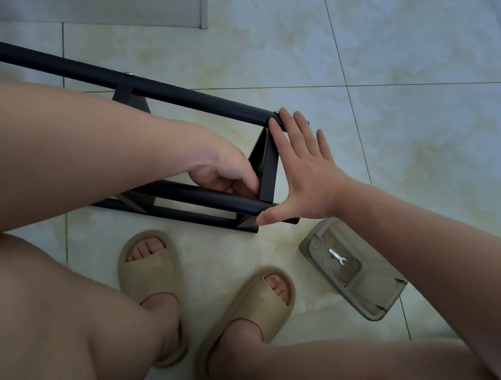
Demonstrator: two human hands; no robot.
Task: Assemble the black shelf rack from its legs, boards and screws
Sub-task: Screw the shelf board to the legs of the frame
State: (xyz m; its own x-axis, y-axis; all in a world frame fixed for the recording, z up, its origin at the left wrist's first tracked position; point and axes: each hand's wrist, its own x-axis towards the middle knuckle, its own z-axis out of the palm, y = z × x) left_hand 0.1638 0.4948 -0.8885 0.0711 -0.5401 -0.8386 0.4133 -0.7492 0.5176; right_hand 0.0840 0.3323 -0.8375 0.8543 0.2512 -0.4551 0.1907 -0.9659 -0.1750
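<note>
two hands on the rack (pixel 191 99), which lies sideways on the floor (pixel 412 115) | left hand (pixel 225 177) curled round the near leg tube (pixel 197 197) | right hand (pixel 304 181) spread flat over the rack end | progress: legs and boards seem joined, final tightening maybe left | wrench (pixel 337 254) idle in tray (pixel 382 290)

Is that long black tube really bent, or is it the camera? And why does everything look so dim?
Head view: the wide-angle lens likely gives the black rack's top tube its slight bow; the light is dim, flat and cool, with faint soft shadows and no glare; the knees close to the lens loom large and soft, while the wrench in its tray reads clearly.
</note>
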